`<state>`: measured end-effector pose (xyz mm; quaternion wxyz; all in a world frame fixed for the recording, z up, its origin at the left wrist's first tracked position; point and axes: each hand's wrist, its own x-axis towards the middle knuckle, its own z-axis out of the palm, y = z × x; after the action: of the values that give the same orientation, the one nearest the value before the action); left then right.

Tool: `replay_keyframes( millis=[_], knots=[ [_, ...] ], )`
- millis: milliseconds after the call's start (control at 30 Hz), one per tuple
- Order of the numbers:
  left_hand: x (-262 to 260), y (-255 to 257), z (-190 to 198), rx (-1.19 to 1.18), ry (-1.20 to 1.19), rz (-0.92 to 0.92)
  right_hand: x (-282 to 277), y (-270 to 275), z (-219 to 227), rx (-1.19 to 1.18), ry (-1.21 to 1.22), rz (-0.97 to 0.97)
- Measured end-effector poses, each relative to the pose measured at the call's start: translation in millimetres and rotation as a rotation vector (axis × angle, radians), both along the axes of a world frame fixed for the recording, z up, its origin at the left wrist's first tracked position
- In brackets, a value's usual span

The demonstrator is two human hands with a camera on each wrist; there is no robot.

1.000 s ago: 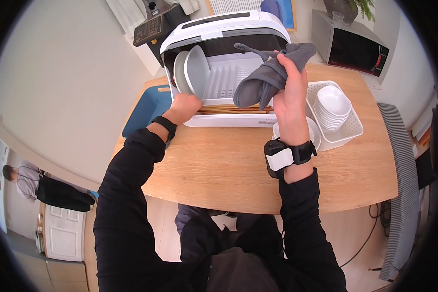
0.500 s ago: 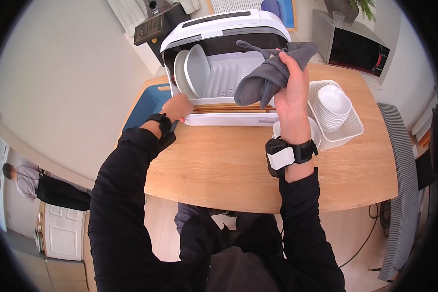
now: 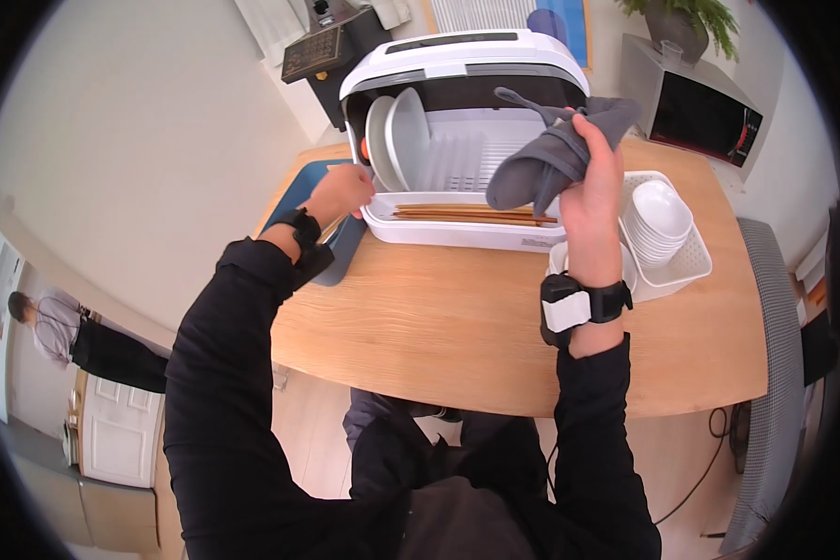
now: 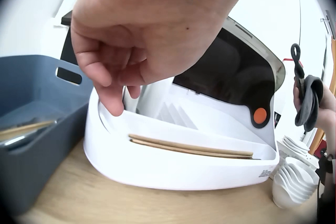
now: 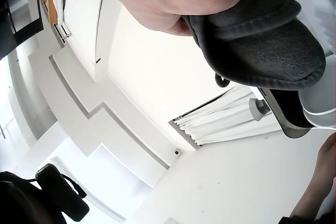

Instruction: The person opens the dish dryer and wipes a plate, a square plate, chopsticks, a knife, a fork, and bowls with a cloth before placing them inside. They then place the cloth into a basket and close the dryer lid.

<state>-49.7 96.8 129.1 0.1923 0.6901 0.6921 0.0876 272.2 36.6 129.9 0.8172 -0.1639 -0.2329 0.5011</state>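
Cloth (image 3: 555, 157) bunched within fingers (image 3: 596, 142) of right hand (image 3: 591, 191); left hand (image 3: 342, 189) near rack (image 3: 457, 234).

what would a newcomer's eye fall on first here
Probably the big white rack, open on the table, two plates upright at its left end. Then the grey cloth, gripped in the raised right hand, and the white bowls stacked in the basket on the right.

Black long sleeves (image 3: 224, 355); black wrist straps (image 3: 611, 303), right one with white patch (image 3: 567, 312).
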Motion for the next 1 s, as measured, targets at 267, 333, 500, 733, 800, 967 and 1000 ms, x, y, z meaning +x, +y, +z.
replay_keyframes(
  millis=[267, 333, 500, 733, 800, 967, 1000],
  knots=[
    [-73, 27, 21, -0.147, 0.407, 0.142, 7, 3, 0, 0.001, -0.037, -0.038],
    [-81, 34, 12, -0.210, 0.411, 0.090, 13, 4, -1, -0.011, -0.038, -0.043],
    [-85, 55, -25, -0.372, 0.512, -0.078, 15, 1, -1, -0.041, -0.066, -0.060],
    [-92, 64, -50, -0.494, 0.689, -0.001, 14, 2, -3, -0.103, -0.118, -0.067],
    [-98, 59, -52, -0.534, 0.641, 0.042, 16, 2, -4, -0.114, -0.117, -0.040],
    [-105, 53, -51, -0.619, 0.642, 0.081, 9, 1, -1, -0.138, -0.113, -0.027],
    [-104, 50, -50, -0.620, 0.651, 0.045, 9, 1, -2, -0.134, -0.123, -0.022]
  ],
)
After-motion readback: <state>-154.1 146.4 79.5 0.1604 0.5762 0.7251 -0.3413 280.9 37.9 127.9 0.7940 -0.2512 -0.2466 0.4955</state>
